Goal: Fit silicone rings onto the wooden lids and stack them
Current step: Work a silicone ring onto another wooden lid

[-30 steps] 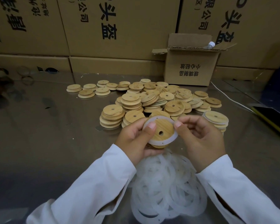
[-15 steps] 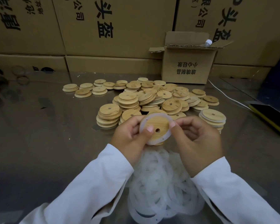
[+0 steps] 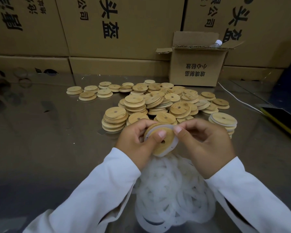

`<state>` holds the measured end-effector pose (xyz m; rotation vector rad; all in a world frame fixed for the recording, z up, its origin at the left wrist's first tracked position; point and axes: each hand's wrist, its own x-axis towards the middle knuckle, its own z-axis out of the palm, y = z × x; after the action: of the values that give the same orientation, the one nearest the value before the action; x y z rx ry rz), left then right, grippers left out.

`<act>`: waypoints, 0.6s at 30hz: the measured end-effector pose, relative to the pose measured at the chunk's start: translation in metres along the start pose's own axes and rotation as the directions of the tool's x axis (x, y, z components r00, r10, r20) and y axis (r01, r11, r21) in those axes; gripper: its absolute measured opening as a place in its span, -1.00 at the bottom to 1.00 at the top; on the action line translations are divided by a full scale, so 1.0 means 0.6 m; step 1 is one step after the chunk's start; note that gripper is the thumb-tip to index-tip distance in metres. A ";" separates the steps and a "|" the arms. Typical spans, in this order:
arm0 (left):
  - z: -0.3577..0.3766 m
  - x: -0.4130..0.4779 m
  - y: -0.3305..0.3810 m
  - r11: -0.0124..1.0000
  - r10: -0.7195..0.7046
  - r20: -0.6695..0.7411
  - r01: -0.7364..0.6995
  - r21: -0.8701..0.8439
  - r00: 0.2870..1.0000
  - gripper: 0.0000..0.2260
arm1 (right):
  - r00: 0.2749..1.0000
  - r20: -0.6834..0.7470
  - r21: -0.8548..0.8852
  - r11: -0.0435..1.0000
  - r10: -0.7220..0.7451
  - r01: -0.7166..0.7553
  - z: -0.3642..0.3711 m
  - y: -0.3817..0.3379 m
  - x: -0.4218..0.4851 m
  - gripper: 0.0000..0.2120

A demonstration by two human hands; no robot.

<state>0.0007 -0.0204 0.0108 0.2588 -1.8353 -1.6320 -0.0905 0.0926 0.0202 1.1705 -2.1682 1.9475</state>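
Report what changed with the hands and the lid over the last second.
The wooden lid, earlier face-on to the camera, has tilted so its edge shows. The left hand slid its thumb from the silicone ring onto the lid's face near the hole. The right hand still pinches the ring's upper edge. The lid stacks and ring heap stayed put.
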 end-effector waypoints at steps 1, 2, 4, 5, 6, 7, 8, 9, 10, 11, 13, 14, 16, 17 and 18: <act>-0.001 0.001 0.001 1.000 -0.001 -0.006 0.001 -0.013 1.000 -0.90 | 1.000 0.001 0.004 1.000 0.001 -0.001 -0.001 -0.002 0.001 -0.89; -0.002 0.001 0.003 1.000 -0.005 -0.011 0.005 -0.028 1.000 -0.90 | 1.000 0.003 -0.001 1.000 -0.002 0.002 -0.001 -0.003 0.002 -0.88; -0.005 0.002 0.004 0.998 -0.013 -0.021 0.012 -0.055 1.000 -0.90 | 1.000 0.009 -0.015 1.000 -0.014 0.014 -0.002 -0.005 0.003 -0.88; -0.006 0.002 0.004 0.998 -0.015 -0.031 0.013 -0.063 0.999 -0.88 | 1.000 0.012 -0.017 1.000 -0.021 0.021 -0.002 -0.007 0.003 -0.88; -0.006 0.002 0.003 0.998 -0.014 -0.044 0.011 -0.067 0.999 -0.85 | 1.000 0.016 -0.017 1.000 -0.025 0.026 -0.002 -0.008 0.003 -0.88; -0.007 0.002 0.002 0.997 -0.013 -0.059 0.009 -0.071 0.998 -0.82 | 0.999 0.021 -0.015 0.999 -0.029 0.030 -0.002 -0.010 0.004 -0.89; -0.008 0.002 0.001 0.997 -0.013 -0.075 0.007 -0.076 0.997 -0.80 | 0.999 0.024 -0.013 0.999 -0.034 0.034 -0.002 -0.011 0.003 -0.90; -0.008 0.002 0.000 0.997 -0.013 -0.086 0.006 -0.083 0.996 -0.80 | 0.999 0.021 -0.016 0.999 -0.044 0.044 -0.002 -0.012 0.003 -0.91; -0.007 0.001 -0.002 0.996 -0.015 -0.089 0.007 -0.090 0.996 -0.79 | 0.998 0.012 -0.027 0.998 -0.064 0.064 -0.002 -0.012 0.001 -0.91; -0.005 0.001 -0.003 0.996 -0.018 -0.087 0.010 -0.094 0.996 -0.79 | 0.996 -0.006 -0.053 0.994 -0.094 0.094 -0.001 -0.011 -0.001 -0.91; 0.000 -0.001 -0.007 0.995 -0.030 -0.082 0.021 -0.101 0.996 -0.79 | 0.984 -0.050 -0.135 0.977 -0.174 0.165 0.001 -0.009 -0.008 -0.91; 0.002 -0.003 -0.009 0.994 -0.035 -0.081 0.026 -0.107 0.996 -0.78 | 0.974 -0.074 -0.176 0.964 -0.213 0.197 0.004 -0.007 -0.011 -0.90; 0.009 -0.004 -0.012 0.992 -0.045 -0.094 0.033 -0.122 0.995 -0.78 | 0.961 -0.112 -0.224 0.949 -0.252 0.223 0.009 -0.003 -0.018 -0.90; 0.011 -0.004 -0.013 0.990 -0.055 -0.109 0.041 -0.134 0.993 -0.79 | 0.960 -0.125 -0.228 0.949 -0.252 0.219 0.012 -0.002 -0.020 -0.89; 0.012 -0.004 -0.014 0.988 -0.070 -0.124 0.051 -0.148 0.990 -0.79 | 0.960 -0.136 -0.226 0.951 -0.246 0.211 0.014 -0.002 -0.022 -0.88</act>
<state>-0.0039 -0.0149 0.0021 0.3505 -1.6188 -1.7391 -0.0762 0.0921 0.0130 1.1272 -1.9949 1.6159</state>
